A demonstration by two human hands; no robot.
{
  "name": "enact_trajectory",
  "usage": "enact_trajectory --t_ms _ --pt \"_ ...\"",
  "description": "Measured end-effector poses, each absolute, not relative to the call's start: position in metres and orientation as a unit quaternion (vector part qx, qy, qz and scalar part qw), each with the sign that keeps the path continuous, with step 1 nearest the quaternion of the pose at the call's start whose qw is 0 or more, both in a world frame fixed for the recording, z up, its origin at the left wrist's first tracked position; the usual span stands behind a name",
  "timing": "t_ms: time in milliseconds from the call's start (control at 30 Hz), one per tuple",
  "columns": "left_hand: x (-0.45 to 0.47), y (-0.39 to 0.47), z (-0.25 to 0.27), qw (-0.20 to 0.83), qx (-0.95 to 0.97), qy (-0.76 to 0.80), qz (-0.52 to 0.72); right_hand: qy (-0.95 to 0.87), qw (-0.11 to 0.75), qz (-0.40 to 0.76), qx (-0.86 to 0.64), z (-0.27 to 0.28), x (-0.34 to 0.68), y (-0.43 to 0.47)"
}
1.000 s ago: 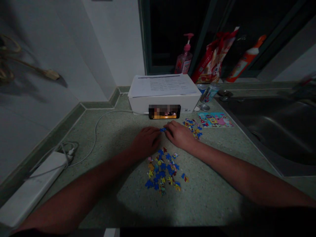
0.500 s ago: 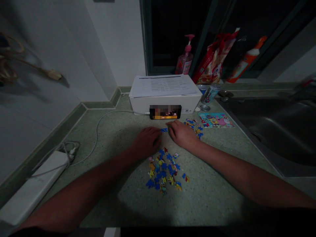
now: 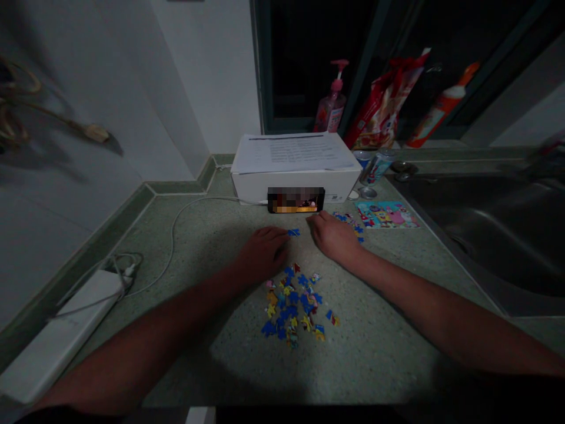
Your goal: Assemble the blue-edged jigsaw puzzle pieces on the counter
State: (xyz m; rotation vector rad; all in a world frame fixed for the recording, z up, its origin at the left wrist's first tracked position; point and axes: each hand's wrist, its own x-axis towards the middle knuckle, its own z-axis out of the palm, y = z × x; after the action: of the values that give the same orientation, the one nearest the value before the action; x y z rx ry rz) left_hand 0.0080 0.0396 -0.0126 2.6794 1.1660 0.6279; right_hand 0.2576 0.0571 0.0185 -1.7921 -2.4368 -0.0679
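Observation:
My left hand [image 3: 265, 250] rests on the counter with its fingers stretched forward and the thumb apart. Its fingertips reach the left edge of a small blue jigsaw piece [image 3: 293, 232]. My right hand [image 3: 333, 234] is to the right of that piece, apart from it, with loosely bent fingers and the thumb away from them; I see nothing held. Beside and partly behind this hand lies a small group of jigsaw pieces [image 3: 348, 218]. Closer to me, between my forearms, a loose pile of blue, yellow and red jigsaw pieces [image 3: 291, 306] is spread out.
A phone [image 3: 295, 200] leans against a white box [image 3: 247, 184] topped with printed paper. Right of it are a colourful picture card [image 3: 387, 215], a can [image 3: 377, 168] and a sink [image 3: 494, 229]. A cable [image 3: 173, 235] runs left to a power strip [image 3: 66, 330].
My right hand has shifted a little to the right, away from the small blue jigsaw piece. My left hand has stayed by that piece.

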Motion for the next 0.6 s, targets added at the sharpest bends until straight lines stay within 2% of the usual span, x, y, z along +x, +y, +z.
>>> enact_trajectory --t_ms 300,600 --pt "0.0089 0.0384 -0.0093 0.08 0.894 0.387 0.212 -0.796 0.043 -0.048 -0.601 0.0186 0.26 0.0586" --pt "0.0075 0.0397 -0.0137 0.077 0.894 0.384 0.218 -0.816 0.068 -0.063 -0.571 0.0118 0.2612 0.0599"
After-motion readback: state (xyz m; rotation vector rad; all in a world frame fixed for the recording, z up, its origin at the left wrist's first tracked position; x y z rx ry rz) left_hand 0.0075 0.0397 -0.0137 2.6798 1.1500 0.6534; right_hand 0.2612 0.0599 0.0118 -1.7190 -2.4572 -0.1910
